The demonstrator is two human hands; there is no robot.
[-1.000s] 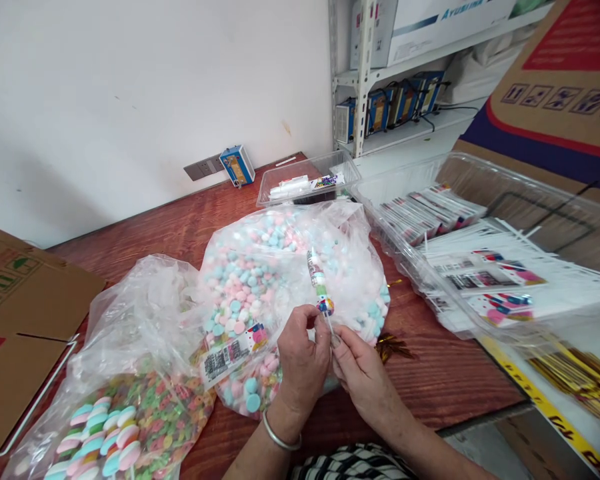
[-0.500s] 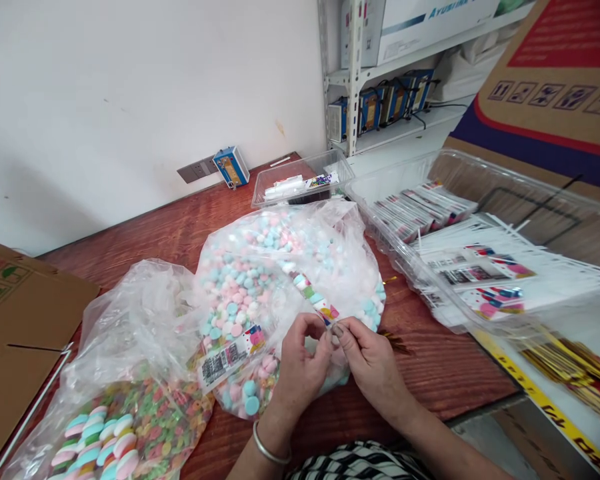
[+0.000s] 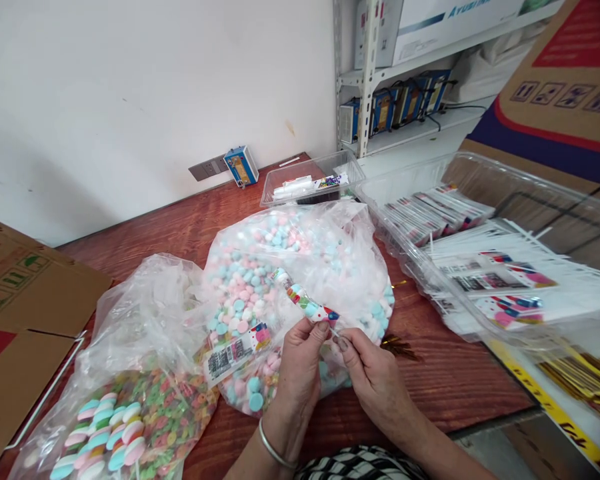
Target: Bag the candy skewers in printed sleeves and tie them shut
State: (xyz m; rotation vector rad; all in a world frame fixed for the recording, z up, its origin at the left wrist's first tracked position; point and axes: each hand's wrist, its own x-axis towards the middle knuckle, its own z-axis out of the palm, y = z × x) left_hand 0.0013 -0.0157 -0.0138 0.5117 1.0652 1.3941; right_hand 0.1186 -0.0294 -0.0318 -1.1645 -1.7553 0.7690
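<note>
My left hand (image 3: 303,363) is closed around the lower part of a wrapped marshmallow skewer (image 3: 306,303), a clear sleeve printed in red, blue and pink with pastel candies inside. It points up and to the left. My right hand (image 3: 377,370) pinches its lower end, where a thin stick or tie shows between the fingertips; which one I cannot tell. Beneath them lies a large clear bag of pink, blue and white marshmallows (image 3: 243,280). A flat printed wrapper (image 3: 237,353) rests on that bag, left of my hands.
At left, another plastic bag (image 3: 145,300) holds gummy rings (image 3: 175,417) and unwrapped marshmallow skewers (image 3: 103,433), beside a cardboard box (image 3: 40,293). Gold twist ties (image 3: 401,347) lie right of my hands. A clear tray (image 3: 460,327) holds wrappers and white sticks. A smaller tray (image 3: 275,180) stands behind.
The skewer now leans further left, and more of its wrapped length shows. My left fingers have closed around its base, and my hands are slightly further apart. The view has shifted a little left.
</note>
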